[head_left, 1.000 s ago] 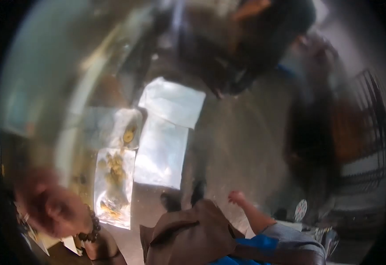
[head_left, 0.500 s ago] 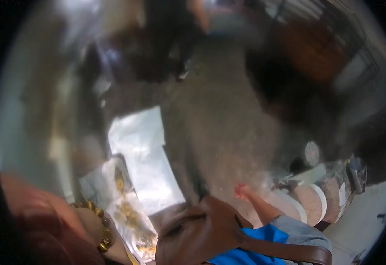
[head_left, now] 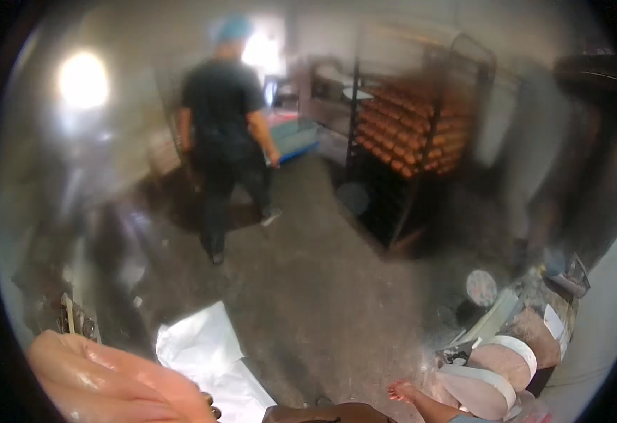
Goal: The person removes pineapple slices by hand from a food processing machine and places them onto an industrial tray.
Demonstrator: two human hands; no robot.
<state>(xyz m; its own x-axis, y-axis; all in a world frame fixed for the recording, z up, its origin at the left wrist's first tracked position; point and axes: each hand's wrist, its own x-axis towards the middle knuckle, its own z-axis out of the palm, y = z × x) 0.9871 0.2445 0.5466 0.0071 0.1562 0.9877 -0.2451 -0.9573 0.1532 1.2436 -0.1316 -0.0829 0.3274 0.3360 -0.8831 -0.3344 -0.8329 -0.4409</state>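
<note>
My left hand looms close to the camera at the lower left, shiny and partly cut off by the dark frame edge. Dark beads circle its wrist. How its fingers are held I cannot make out. Beside and beyond it, white sheets run down to the bottom edge; what they lie on is hidden. My right hand hangs low at the lower right, small and reddish, its fingers apart with nothing visible in them. Near it stand round, white-rimmed containers with pale pinkish contents.
A person in dark clothes and a blue cap is walking at the back left. A tall rack carries many brown rounded items on its levels. A round speckled lid-like disc is beyond the containers. Grey floor spans the middle.
My view has tilted up, bringing the person and the rack into sight. The sheets and my right hand now appear lower. The brown bag-like item has mostly dropped out of view.
</note>
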